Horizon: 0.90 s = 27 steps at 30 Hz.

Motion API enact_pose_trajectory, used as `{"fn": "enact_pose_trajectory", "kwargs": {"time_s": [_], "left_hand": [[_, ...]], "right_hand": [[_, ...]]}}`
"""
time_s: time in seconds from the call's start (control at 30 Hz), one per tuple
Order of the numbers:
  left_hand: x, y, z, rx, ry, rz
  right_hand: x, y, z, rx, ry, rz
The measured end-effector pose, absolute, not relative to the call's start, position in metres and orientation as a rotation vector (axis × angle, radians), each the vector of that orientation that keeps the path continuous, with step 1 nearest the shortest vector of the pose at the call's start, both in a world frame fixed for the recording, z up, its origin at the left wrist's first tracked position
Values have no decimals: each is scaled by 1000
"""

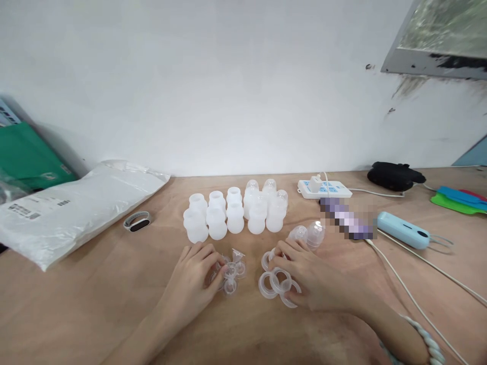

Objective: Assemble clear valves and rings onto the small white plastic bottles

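Note:
My left hand is over a small cluster of clear silicone bottle nipples, thumb and forefinger closed on the edge of one. To the right, my right hand curls over several translucent screw rings, with thumb and fingers gripping one of them; part of that pile lies hidden under the palm. Behind the hands, frosted white baby bottles stand in two rows. Those at the right end wear clear dome caps. Loose clear dome caps rest just beyond my right hand.
A white plastic parcel and a fitness band lie left. On the right are a power strip, a pixelated purple object, a light-blue device, a black case and trailing white cables. A wall rises behind.

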<state>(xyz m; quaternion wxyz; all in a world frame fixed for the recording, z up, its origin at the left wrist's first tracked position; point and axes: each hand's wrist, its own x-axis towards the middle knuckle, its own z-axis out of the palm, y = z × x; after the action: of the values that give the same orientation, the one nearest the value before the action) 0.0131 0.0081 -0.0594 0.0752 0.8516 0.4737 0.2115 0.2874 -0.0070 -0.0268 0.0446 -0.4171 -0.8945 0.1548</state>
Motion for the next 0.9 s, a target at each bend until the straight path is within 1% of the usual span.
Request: {"fn": "enact_pose_trajectory", "kwargs": {"time_s": [0.17, 0.23, 0.3, 0.47, 0.5, 0.57, 0.63, 0.73, 0.9], "left_hand": [[12, 7, -57, 2552, 1419, 690], [11, 8, -57, 2555, 1431, 724], [11, 7, -56, 2561, 1436, 741], [10, 7, -55, 2591, 1397, 779], [9, 7, -56, 2599, 1391, 796], [8, 8, -58, 2613, 1390, 828], [7, 9, -60, 2616, 1398, 849], [7, 8, -60, 2597, 1399, 883], [10, -2, -58, 2486, 1370, 1093]], "right_hand": [[288, -8, -24, -1246, -2676, 516], [285, -5, -19, -1221, -2607, 479], [280, 3, -13, -1221, -2510, 286], [258, 42, 2, -1279, -2300, -551], [254, 50, 3, -1306, -2293, -662], [247, 63, 4, -1363, -2320, -775], [245, 70, 3, -1397, -2360, -792], [252, 63, 8, -1347, -2296, -693], [266, 25, 28, -1124, -1916, -258]]}}
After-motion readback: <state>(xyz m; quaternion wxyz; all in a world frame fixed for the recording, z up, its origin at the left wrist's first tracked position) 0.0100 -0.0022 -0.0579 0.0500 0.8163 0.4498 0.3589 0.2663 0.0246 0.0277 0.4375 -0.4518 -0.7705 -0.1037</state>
